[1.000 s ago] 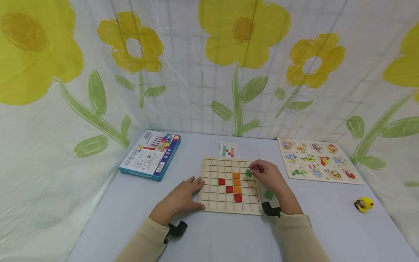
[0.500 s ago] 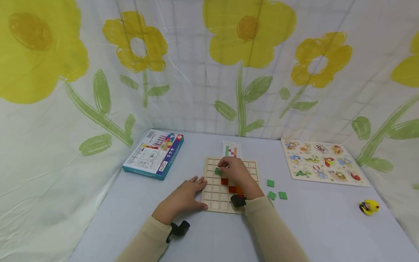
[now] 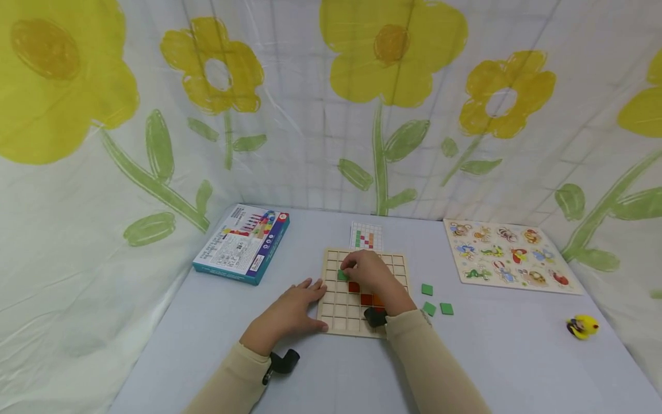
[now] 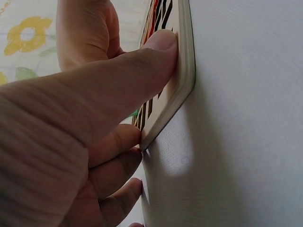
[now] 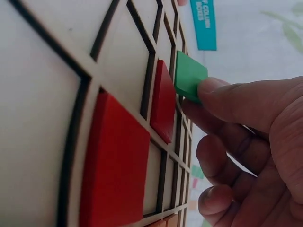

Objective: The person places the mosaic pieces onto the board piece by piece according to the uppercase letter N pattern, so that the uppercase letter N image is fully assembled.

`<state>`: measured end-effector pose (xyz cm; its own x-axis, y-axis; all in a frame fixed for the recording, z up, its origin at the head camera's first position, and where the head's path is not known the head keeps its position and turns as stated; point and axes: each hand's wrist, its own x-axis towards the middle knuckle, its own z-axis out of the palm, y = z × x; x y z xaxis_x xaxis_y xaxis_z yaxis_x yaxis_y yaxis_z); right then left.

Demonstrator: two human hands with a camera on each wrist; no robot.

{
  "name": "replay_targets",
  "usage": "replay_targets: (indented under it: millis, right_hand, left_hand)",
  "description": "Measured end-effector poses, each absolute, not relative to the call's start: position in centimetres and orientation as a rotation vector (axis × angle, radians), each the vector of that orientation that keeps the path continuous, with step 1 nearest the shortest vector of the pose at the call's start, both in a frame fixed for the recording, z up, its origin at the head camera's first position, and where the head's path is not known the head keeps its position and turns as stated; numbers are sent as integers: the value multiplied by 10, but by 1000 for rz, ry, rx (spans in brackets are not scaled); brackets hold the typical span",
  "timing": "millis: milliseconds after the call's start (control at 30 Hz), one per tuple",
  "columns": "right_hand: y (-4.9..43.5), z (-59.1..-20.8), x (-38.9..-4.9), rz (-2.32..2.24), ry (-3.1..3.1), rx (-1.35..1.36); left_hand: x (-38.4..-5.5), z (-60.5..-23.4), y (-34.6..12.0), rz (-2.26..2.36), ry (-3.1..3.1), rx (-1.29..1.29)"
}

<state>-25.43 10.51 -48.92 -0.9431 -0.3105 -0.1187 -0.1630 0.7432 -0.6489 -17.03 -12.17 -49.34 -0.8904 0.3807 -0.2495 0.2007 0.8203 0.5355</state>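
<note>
Head view: my R hand [image 3: 369,271], shifted L over grid bd. [image 3: 341,322], pinching grn. tile [image 3: 342,276], prob. mid-placement; L hand [image 3: 291,311] spread, touching bd.

It looks like a play corner — a pale table [image 3: 341,376] backed by a flowered curtain [image 3: 310,172], with a puzzle board [image 3: 504,245], a yellow toy [image 3: 584,326] and a printed box [image 3: 240,244] (home or classroom, I cannot tell).
</note>
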Motion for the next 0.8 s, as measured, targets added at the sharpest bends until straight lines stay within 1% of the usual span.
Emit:
replay_targets:
  millis: [167,533,667,800]
  right_hand:
    - [101,-490,-253,-903,2758,-344]
    - [96,-498,-255,-765,2882,-368]
    - [102,-495,-252,-806,2861,-365]
    - [122,-481,-244,-925,2861,-344]
  left_hand:
    - [-169,-492,-121,737,2663,448]
    - [-170,-493,-121,736,2660,456]
    - [-171,-493,-121,730,2656,454]
    - [-171,-495,-121,717,2656,453]
